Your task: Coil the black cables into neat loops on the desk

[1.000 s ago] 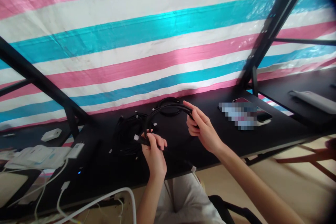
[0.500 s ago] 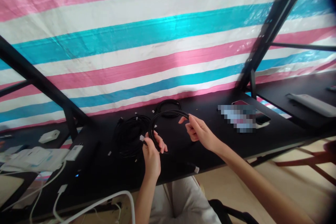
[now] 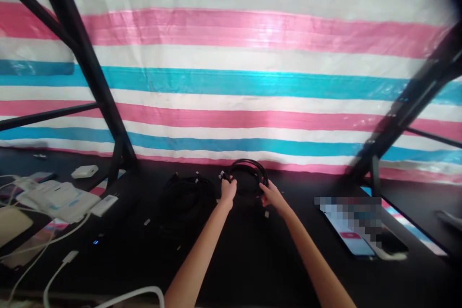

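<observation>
Both my hands hold a coiled black cable (image 3: 249,161) near the back of the black table. My left hand (image 3: 228,190) is closed on its left side, with a pale connector end (image 3: 222,174) showing just above the fingers. My right hand (image 3: 271,196) grips the right side of the loop. Below that hand a light-coloured plug (image 3: 266,214) shows. To the left of my left hand lies a pile of black cables (image 3: 186,197) with several pale connector ends. The other coil behind the held one is hard to make out.
White chargers (image 3: 59,199) and white cables crowd the left side. Two phones (image 3: 355,243), partly blurred out, lie on the right. Slanted black metal legs (image 3: 83,67) stand at both sides, and a striped plastic sheet (image 3: 245,120) hangs behind the table.
My hands have moved forward with the coiled cable, from above the table's front part to its back. The camera view has tilted up and levelled.
</observation>
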Available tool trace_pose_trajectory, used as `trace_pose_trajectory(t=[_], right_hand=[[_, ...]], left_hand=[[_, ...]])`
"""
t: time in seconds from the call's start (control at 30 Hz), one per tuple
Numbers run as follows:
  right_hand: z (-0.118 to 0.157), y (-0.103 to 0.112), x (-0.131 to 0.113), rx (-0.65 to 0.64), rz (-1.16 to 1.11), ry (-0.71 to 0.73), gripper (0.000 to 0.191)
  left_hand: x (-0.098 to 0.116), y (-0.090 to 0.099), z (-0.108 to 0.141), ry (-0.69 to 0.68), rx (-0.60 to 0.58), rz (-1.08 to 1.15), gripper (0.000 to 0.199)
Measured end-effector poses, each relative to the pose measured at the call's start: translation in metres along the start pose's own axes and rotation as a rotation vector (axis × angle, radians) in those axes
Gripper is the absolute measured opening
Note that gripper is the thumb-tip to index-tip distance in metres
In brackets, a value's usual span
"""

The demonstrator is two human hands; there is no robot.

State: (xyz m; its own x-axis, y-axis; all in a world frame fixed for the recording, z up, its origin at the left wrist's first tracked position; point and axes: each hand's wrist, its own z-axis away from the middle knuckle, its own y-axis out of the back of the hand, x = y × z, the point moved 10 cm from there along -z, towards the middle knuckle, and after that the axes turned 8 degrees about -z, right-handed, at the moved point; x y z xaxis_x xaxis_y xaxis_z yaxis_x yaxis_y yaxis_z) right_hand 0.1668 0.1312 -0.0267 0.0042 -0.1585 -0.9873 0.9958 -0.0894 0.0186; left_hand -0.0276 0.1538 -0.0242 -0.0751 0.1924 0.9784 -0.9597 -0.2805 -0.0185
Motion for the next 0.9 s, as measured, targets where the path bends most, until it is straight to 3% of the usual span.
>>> trace_pose_trajectory(t=[0.2, 0.37, 0.47, 0.57, 0.73, 0.9], right_hand=[[-0.033, -0.002, 0.008, 0.051, 0.021, 0.087, 0.059], [-0.028, -0.002, -0.005, 0.080, -0.020, 0.181, 0.076], [-0.019, 0.004, -0.015, 0.083, -0.077, 0.189, 0.064], [-0.011, 0.007, -0.017, 0.026, -0.157, 0.108, 0.052], [-0.004, 0.007, -0.017, -0.007, -0.396, 0.030, 0.046], [0.001, -0.019, -0.013, -0.038, -0.594, 0.029, 0.049]], left_hand=[[-0.003, 0.003, -0.014, 0.016, 0.064, 0.054, 0.023], [0.009, -0.014, -0.003, -0.024, -0.086, 0.357, 0.021], [0.023, -0.017, 0.005, -0.063, -0.180, 0.555, 0.024], [0.033, -0.012, 0.010, -0.076, -0.225, 0.710, 0.022], [0.031, -0.013, 0.019, -0.033, -0.278, 0.865, 0.018], [0.020, -0.032, 0.036, 0.028, -0.364, 0.898, 0.019]])
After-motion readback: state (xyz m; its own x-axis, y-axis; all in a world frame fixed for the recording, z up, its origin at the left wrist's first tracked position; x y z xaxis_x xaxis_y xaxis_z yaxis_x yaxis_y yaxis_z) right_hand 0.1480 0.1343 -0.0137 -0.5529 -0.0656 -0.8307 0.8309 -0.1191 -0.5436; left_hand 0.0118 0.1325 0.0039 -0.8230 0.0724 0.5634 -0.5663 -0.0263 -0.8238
